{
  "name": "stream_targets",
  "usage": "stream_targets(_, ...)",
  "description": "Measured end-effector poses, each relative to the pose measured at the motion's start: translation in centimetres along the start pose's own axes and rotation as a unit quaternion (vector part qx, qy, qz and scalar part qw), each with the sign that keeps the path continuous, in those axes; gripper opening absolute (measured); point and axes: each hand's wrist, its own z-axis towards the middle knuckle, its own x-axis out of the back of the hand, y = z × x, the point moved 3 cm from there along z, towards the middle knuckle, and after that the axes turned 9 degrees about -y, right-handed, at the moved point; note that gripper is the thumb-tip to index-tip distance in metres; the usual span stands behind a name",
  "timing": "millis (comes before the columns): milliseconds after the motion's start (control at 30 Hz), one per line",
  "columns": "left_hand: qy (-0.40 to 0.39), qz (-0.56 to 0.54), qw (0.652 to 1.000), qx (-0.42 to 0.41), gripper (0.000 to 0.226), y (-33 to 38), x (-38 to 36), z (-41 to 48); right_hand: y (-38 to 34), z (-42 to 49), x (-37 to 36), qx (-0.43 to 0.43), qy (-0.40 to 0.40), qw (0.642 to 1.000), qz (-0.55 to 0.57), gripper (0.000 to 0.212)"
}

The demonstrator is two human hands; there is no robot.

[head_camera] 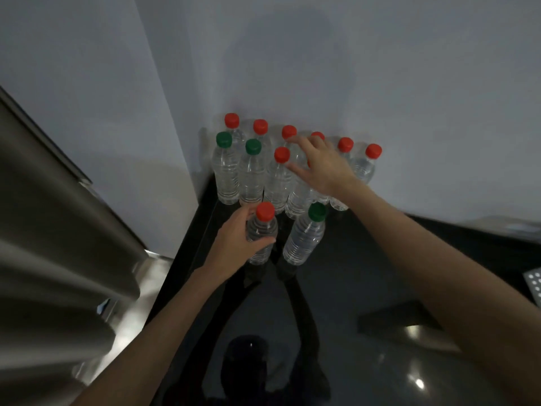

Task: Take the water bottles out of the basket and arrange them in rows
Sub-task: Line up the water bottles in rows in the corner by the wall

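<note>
Clear water bottles with red or green caps stand in rows on a glossy black counter, against a white wall. The back row has several red caps. A second row in front of it shows two green caps and a red one. My left hand is wrapped around a red-capped bottle at the front. Beside it stands a green-capped bottle on its own. My right hand hovers over the second row with fingers spread, hiding a bottle's top; whether it touches that bottle is unclear. No basket is in view.
A stainless steel fridge fills the left side, close to the counter's edge. White walls meet in a corner behind the bottles. A perforated white object shows at the right edge.
</note>
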Motion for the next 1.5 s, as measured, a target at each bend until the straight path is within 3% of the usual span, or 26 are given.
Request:
stream_targets(133,0.004,-0.006,1.000,-0.005,0.070,-0.1,-0.3,0.3,0.7,2.3,-1.3,0.091,-0.001,0.985,-0.145,0.055)
stream_targets(433,-0.021,0.045,0.998,-0.029,0.071,-0.1,0.0,0.9,1.8,4.8,-3.5,0.166,0.038,0.966,-0.193,0.071)
stream_targets(633,0.012,0.059,0.997,-0.051,0.063,-0.8,-0.4,1.2,1.5,5.1,-3.7,0.187,0.081,0.966,-0.160,0.040)
stream_targets(1133,0.096,0.062,0.992,-0.051,0.047,0.7,0.2,5.2,9.3,0.0,-1.4,0.095,0.145,0.977,-0.128,0.041)
stream_targets(1500,0.073,0.114,0.988,-0.072,0.040,2.8,-1.8,13.1,11.4,-1.7,-1.9,0.109,0.187,0.964,-0.152,0.044)
